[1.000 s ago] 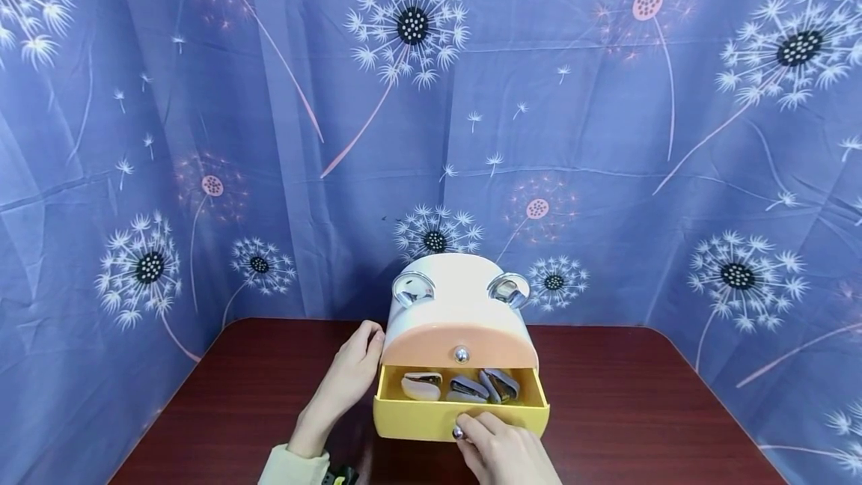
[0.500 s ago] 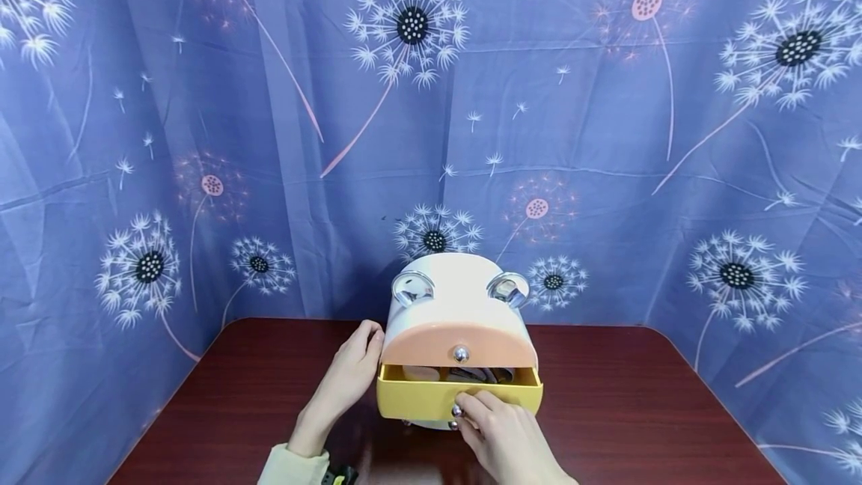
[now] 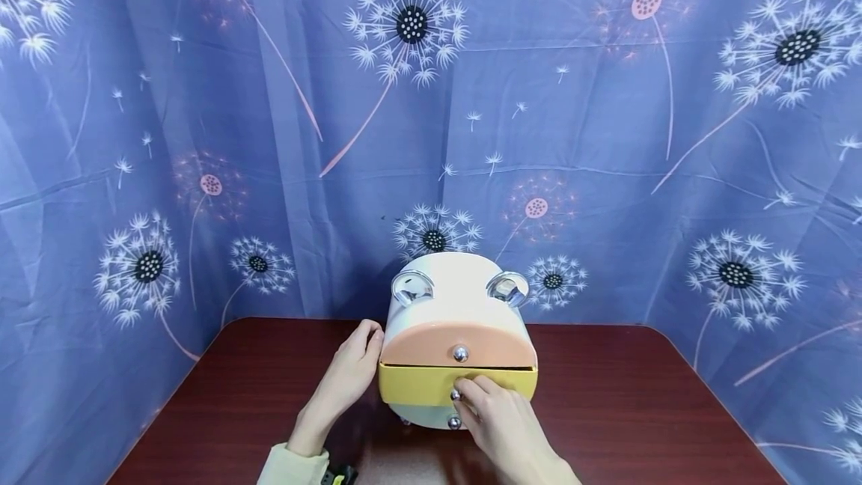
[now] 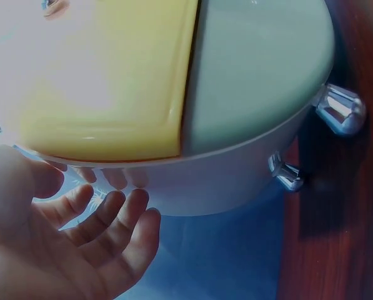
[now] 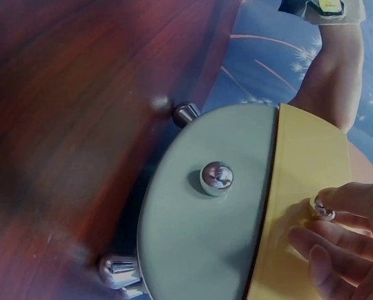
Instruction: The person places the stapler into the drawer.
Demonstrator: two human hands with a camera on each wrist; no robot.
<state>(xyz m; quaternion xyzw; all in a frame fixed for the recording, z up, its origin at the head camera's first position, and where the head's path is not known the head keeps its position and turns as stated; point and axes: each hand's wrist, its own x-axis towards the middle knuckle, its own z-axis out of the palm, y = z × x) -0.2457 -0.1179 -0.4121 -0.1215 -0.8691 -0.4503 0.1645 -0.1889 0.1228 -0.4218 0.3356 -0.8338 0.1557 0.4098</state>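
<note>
A rounded white storage box (image 3: 451,283) with several drawers stands on the table. My right hand (image 3: 501,418) pinches the silver knob (image 5: 322,209) of its yellow middle drawer (image 3: 414,384). That drawer sits nearly flush, with a thin dark gap along its top edge, and its inside is hidden. My left hand (image 3: 348,373) rests against the box's left side; in the left wrist view its fingers (image 4: 136,244) are loosely bent at the white wall. Above the yellow drawer is a peach drawer (image 3: 417,346), below it a pale green one (image 5: 205,237), each with a silver knob.
Two round silver pieces (image 3: 413,288) stick out from the box's top, and short silver feet (image 4: 342,111) hold it up. The dark red table (image 3: 619,395) reaches back to a blue dandelion-print curtain (image 3: 303,133).
The yellow drawer has slid in from well out to nearly flush, my right hand moving with its knob. The staplers seen inside are now hidden. My left hand has stayed put.
</note>
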